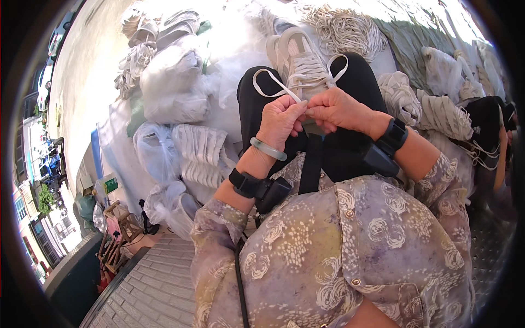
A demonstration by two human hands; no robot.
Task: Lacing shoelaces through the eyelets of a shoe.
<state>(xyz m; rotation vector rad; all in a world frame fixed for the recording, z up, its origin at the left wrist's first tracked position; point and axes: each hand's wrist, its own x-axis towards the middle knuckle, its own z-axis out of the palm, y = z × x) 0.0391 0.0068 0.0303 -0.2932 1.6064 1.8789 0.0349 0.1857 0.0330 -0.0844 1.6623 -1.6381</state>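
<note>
A light grey and white sneaker [302, 57] rests between my knees, its toe pointing away from me. White shoelace [261, 87] criss-crosses its front and arcs out in a loop on each side. My left hand [280, 119] is closed in a pinch where the left loop comes down to the fingers. Fingertips of my right hand [340, 111] meet the left ones and are pinched as well, with the right loop running down behind that hand. The lace tips between the fingers are too small to make out. Part of another sneaker shows behind the first.
Bundled pale shoe parts [198, 147] and clear plastic bags [174, 90] lie to the left. A heap of white laces [347, 33] is at the far side. More stacked shoe parts [445, 116] lie right, beside another person's dark-clothed leg [484, 123]. A wooden chair [117, 232] stands lower left.
</note>
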